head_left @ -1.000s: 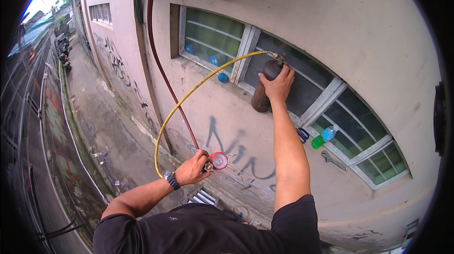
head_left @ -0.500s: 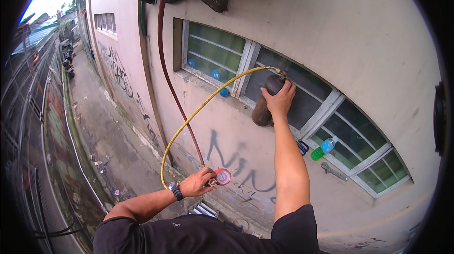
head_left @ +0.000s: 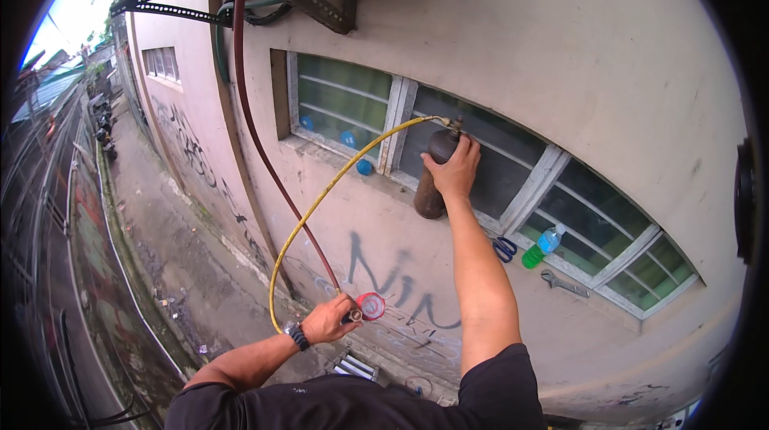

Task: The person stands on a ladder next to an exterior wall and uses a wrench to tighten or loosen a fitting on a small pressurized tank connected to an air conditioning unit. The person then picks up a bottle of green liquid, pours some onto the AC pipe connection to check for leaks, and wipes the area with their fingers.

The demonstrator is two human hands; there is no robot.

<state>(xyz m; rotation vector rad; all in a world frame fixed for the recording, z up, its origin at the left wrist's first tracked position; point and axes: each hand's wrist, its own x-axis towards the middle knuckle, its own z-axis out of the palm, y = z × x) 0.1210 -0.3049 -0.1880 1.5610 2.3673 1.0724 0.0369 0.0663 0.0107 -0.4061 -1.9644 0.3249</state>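
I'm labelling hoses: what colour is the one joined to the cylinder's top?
That hose is yellow, best seen in the head view.

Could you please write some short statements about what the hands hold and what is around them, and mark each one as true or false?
1. The right hand holds the brown cylinder. True.
2. The left hand is empty. False: it holds the fitting beside the red-rimmed gauge.
3. The yellow hose runs to the top of the cylinder. True.
4. The bottle by the window contains red liquid. False: the liquid in its lower part is green.
5. A wrench lies near the bottle. True.
6. A watch is worn on the right arm. False: it is on the left arm.
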